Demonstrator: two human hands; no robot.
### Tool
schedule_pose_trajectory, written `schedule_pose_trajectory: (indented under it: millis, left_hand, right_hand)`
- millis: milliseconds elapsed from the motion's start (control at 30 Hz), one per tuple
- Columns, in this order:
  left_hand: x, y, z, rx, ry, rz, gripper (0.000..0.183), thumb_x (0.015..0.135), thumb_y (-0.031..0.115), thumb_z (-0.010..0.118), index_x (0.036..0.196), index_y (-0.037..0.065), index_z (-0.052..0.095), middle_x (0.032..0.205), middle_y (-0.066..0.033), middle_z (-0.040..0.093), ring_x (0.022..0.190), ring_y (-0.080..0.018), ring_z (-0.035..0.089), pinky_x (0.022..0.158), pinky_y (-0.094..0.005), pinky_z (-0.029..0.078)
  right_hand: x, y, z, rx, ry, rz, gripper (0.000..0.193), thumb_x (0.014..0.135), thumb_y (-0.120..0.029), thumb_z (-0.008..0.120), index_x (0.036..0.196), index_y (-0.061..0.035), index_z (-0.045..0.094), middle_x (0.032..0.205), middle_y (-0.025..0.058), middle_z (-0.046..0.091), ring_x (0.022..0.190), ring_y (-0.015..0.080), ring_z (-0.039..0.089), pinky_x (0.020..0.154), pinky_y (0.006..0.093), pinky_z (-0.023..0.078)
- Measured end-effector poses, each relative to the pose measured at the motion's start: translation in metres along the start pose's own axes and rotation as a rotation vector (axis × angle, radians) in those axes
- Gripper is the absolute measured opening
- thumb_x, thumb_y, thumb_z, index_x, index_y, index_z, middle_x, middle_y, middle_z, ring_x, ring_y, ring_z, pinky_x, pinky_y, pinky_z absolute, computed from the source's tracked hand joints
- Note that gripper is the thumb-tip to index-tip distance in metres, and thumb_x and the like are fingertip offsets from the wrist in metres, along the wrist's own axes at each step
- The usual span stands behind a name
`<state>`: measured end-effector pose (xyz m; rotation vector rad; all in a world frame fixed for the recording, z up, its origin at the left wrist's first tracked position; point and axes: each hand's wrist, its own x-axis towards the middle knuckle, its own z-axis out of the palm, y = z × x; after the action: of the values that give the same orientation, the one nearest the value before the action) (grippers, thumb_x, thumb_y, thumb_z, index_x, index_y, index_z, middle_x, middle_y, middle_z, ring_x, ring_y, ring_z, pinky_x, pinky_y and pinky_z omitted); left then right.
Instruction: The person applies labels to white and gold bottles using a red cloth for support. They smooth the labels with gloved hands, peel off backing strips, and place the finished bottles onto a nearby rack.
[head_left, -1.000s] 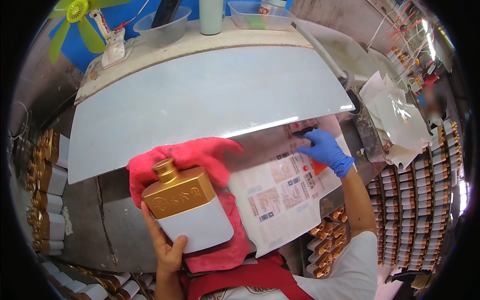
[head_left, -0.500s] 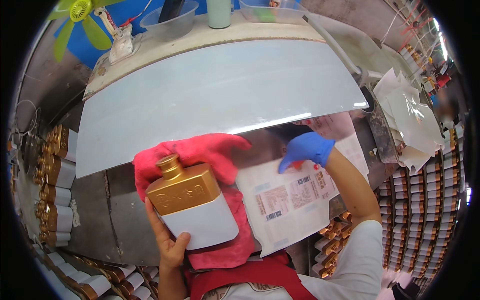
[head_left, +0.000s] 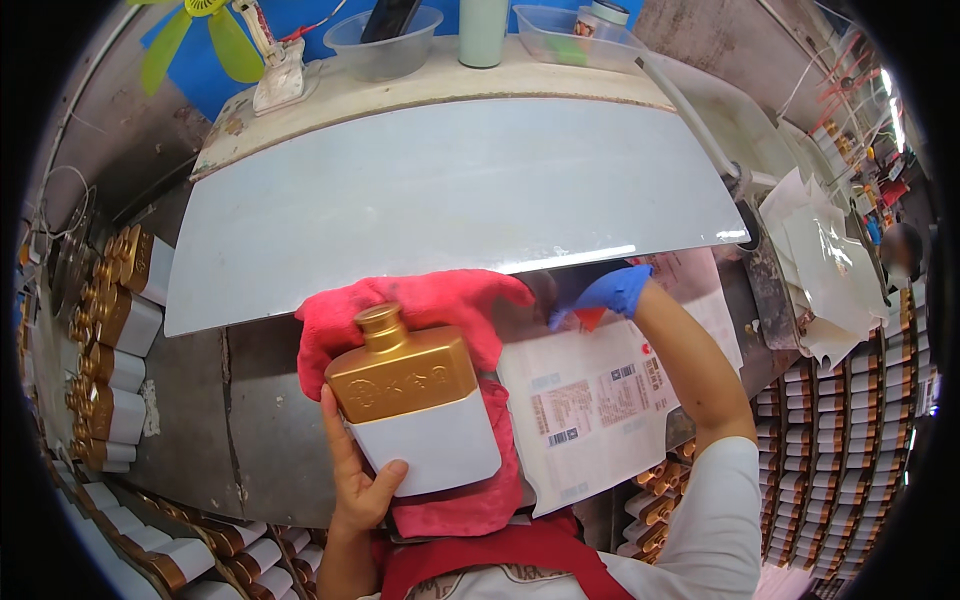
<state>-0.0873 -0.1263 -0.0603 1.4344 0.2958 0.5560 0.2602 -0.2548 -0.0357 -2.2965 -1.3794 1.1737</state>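
My bare left hand grips the lower left side of a flask-shaped bottle with a gold neck and shoulder and a white body. The bottle leans over a pink-red cloth, its embossed gold shoulder facing up. My right hand, in a blue glove, reaches to the front edge of a pale grey panel. Its fingers curl downward, with a small orange-red piece showing beneath them. What they hold is mostly hidden. Printed translucent sheets lie below that hand.
Rows of gold-and-white bottles stand at left and on racks at right. Behind the panel are a green fan, a clear bowl and a pale green cup. Crumpled white sheets hang at the right.
The whole view has shifted, with the scene now lower and further right. My right hand has moved closer to the panel's edge, its fingers bending further down. My left hand still holds the bottle.
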Motion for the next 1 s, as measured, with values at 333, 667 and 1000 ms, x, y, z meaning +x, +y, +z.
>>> schedule_pose_trajectory:
  millis: [333, 667, 1000]
  left_hand:
    - [0.001, 0.005, -0.008, 0.013, -0.068, 0.017, 0.098, 0.081, -0.001, 0.059, 0.150, 0.008, -0.010, 0.151, -0.0159, 0.020, 0.134, -0.0254, 0.032, 0.109, -0.0385, 0.027]
    - [0.002, -0.003, -0.007, 0.319, 0.028, 0.130, 0.086, 0.082, -0.001, 0.055, 0.151, 0.005, 0.004, 0.154, -0.0172, 0.013, 0.138, -0.0273, 0.021, 0.113, -0.0381, 0.015]
    - [0.001, 0.000, 0.003, 0.238, -0.053, 0.124, 0.089, 0.084, 0.006, 0.058, 0.150, 0.005, -0.001, 0.153, -0.0223, 0.007, 0.139, -0.0320, 0.016, 0.113, -0.0402, 0.012]
  right_hand:
    - [0.035, 0.047, 0.034, -0.181, 0.594, -0.129, 0.050, 0.080, -0.048, 0.061, 0.118, -0.0155, 0.060, 0.122, 0.0102, 0.059, 0.113, 0.0282, 0.053, 0.095, 0.0402, 0.041]
    - [0.005, 0.003, 0.020, -0.311, 0.040, 0.220, 0.036, 0.087, -0.030, 0.053, 0.114, -0.0094, 0.063, 0.114, 0.0139, 0.062, 0.107, 0.0291, 0.058, 0.094, 0.0394, 0.042]
    - [0.035, 0.050, 0.051, -0.590, 0.546, -0.165, 0.015, 0.069, -0.014, 0.062, 0.079, -0.0057, 0.069, 0.076, 0.0158, 0.067, 0.069, 0.0317, 0.066, 0.061, 0.0405, 0.052]
